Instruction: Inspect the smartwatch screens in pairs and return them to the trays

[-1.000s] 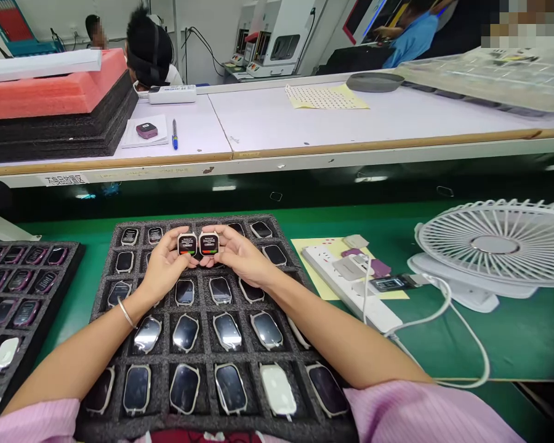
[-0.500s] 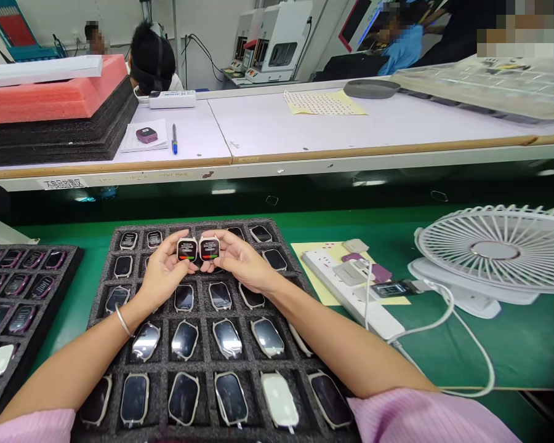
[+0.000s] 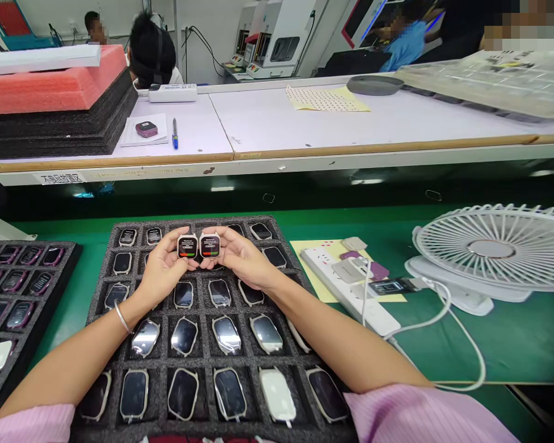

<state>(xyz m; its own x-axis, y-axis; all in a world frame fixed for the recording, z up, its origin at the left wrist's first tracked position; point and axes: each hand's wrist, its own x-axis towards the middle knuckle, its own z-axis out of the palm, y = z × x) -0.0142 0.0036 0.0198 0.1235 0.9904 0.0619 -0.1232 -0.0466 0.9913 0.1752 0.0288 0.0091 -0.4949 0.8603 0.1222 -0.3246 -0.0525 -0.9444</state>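
Dozens of smartwatches (image 3: 226,335) in foam trays (image 3: 200,309)

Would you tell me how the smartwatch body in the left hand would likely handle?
The smartwatch body looks rigid and probably light, as the left hand holds it delicately. Its glossy face may be slippery and scratch easily, given the separate pockets of the foam tray. Its flat shape should not roll.

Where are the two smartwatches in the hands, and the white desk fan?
Left-hand smartwatch (image 3: 188,246), head view, on its screen.
Right-hand smartwatch (image 3: 209,245), head view, on its screen.
White desk fan (image 3: 492,248), head view, on its central hub.
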